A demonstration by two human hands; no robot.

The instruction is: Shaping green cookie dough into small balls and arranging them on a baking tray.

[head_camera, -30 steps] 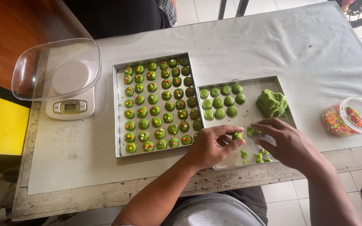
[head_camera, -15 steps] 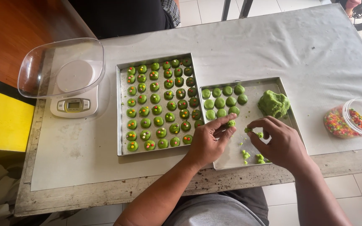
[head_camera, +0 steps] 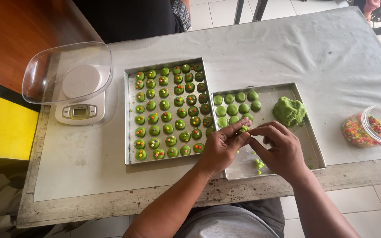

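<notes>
The left hand's [head_camera: 220, 146] fingers [head_camera: 239, 128] pinch a small green dough piece [head_camera: 244, 128], with the right hand's [head_camera: 281, 147] curled fingers [head_camera: 265, 131] touching it, above the shallow rectangular metal tray [head_camera: 310, 145] holding plain green dough balls [head_camera: 236, 105] and a green dough lump [head_camera: 289, 111]. Beside it, a fuller metal tray [head_camera: 128, 132] carries sprinkle-topped green balls [head_camera: 168, 110] on the grey-covered surface [head_camera: 287, 53].

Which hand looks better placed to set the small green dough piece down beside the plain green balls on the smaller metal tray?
Probably the left hand: its fingertips pinch the small green dough piece, right beside the plain green balls. The right hand sits nearer the tray's front.
</notes>
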